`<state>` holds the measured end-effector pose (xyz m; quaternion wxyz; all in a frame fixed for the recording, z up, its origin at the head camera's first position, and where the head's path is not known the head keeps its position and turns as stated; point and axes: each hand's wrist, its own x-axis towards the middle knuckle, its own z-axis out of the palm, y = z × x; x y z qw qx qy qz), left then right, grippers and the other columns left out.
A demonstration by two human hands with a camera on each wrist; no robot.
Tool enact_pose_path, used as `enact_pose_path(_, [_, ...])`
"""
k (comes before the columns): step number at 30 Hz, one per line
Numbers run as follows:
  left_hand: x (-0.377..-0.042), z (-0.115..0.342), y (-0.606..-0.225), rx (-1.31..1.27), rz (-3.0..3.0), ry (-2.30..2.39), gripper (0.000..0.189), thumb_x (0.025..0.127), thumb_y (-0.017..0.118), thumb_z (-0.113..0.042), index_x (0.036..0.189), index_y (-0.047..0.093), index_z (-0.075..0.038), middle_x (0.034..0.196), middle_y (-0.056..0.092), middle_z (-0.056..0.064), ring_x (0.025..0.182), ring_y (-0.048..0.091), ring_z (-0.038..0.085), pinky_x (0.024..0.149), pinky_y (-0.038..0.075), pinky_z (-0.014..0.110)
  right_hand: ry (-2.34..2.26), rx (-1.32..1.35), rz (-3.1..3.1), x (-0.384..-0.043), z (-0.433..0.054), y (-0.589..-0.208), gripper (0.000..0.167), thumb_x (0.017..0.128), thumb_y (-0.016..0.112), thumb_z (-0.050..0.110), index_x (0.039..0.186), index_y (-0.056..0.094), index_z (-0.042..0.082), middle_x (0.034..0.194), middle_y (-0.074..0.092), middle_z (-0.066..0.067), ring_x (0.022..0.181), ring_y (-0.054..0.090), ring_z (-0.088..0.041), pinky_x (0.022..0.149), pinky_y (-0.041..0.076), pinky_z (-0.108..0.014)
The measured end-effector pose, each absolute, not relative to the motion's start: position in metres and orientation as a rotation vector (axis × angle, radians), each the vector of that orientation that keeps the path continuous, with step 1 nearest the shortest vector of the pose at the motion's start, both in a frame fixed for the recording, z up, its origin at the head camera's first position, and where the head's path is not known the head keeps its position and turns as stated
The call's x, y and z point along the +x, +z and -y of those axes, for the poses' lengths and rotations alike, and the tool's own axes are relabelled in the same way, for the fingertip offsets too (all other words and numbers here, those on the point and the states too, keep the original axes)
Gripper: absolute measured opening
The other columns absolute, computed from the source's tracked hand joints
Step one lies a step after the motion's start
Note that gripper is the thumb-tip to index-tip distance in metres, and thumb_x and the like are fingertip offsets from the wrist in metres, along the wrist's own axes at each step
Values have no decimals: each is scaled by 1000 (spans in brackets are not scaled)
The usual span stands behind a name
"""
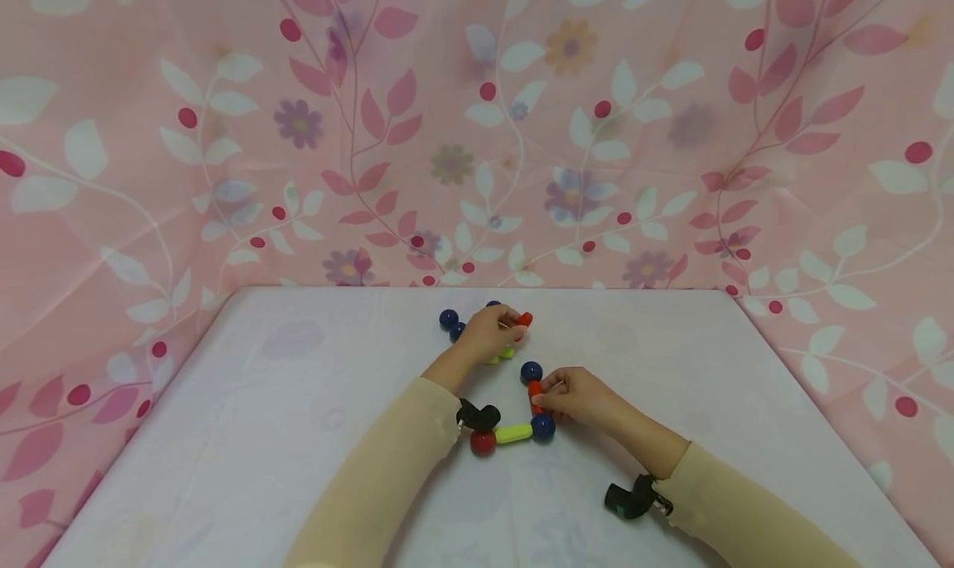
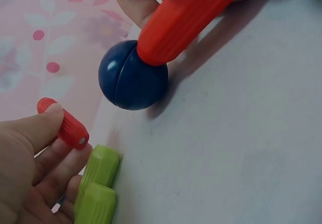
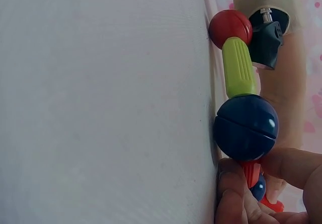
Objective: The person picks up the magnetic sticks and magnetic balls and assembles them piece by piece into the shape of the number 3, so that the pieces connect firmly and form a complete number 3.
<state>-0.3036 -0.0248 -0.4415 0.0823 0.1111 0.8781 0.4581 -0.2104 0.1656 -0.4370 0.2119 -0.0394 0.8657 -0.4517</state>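
My left hand point(image 1: 486, 336) pinches a loose red rod point(image 2: 73, 128) between thumb and fingers at the far side of the table. A metal dot shows on the rod's end. With my right hand point(image 1: 585, 398) I grip another red rod point(image 1: 535, 396), joined to a far blue ball point(image 2: 132, 75) and a near blue ball point(image 3: 246, 128). From the near blue ball a yellow-green rod point(image 1: 514, 434) runs left to a red ball point(image 1: 484, 443). This joined chain forms an L lying on the table.
Beside and behind my left hand are loose blue balls point(image 1: 449, 319), one partly hidden. Two yellow-green rods point(image 2: 103, 166) lie side by side beneath that hand. The white-covered table point(image 1: 261, 435) ends at a pink floral curtain point(image 1: 447, 137). Black wrist cameras point(image 1: 629, 499) sit on both wrists.
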Motion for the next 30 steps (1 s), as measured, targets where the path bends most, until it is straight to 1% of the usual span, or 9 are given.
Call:
enact_pose_path(6, [-304, 26, -441, 339, -2614, 1408, 35, 98, 66, -35, 126, 63, -15, 113, 67, 2, 97, 64, 16, 83, 54, 31, -1239, -101, -2422, -212, -166, -437, 23, 92, 74, 17, 105, 64, 0, 71, 68, -3, 64, 59, -16, 62, 52, -29])
enact_pose_path(10, [-303, 24, -439, 325, -2563, 1427, 39, 98, 66, -35, 129, 61, -13, 110, 67, 4, 92, 65, 16, 79, 54, 31, -1232, -100, -2426, -212, -167, -437, 23, 92, 74, 17, 104, 64, 0, 72, 69, -3, 64, 60, -15, 62, 52, -29])
enact_pose_path(14, [-302, 21, -438, 311, -2510, 1447, 41, 99, 65, -33, 133, 58, -12, 104, 69, 3, 86, 65, 17, 73, 54, 30, -1233, -101, -2421, -211, -167, -438, 22, 92, 73, 16, 104, 64, 0, 72, 69, -3, 64, 60, -15, 62, 52, -29])
enact_pose_path(18, [-302, 19, -438, 276, -2507, 1406, 37, 98, 66, -33, 127, 59, -12, 97, 67, 2, 79, 63, 17, 67, 51, 29, -1248, -107, -2405, -209, -168, -437, 23, 92, 73, 16, 105, 64, -1, 74, 70, -3, 64, 60, -15, 62, 52, -29])
enact_pose_path(21, [-303, 18, -439, 244, -2531, 1329, 35, 95, 69, -34, 121, 61, -12, 95, 65, 3, 76, 61, 17, 64, 50, 28, -1258, -104, -2396, -208, -168, -437, 23, 92, 73, 16, 105, 63, -1, 75, 70, -4, 65, 60, -15, 63, 52, -29])
enact_pose_path(25, [-303, 17, -437, 200, -2547, 1236, 36, 93, 71, -36, 115, 62, -10, 95, 63, 5, 76, 60, 19, 63, 50, 28, -1252, -92, -2409, -208, -169, -436, 24, 91, 73, 16, 105, 64, -1, 74, 70, -3, 65, 60, -15, 63, 52, -29])
enact_pose_path(30, [-299, 17, -434, 179, -2531, 1188, 36, 91, 73, -35, 112, 61, -8, 91, 66, 5, 76, 61, 18, 62, 49, 28, -1267, -96, -2407, -207, -169, -436, 23, 91, 73, 16, 104, 63, -1, 73, 69, -3, 65, 60, -15, 62, 52, -29])
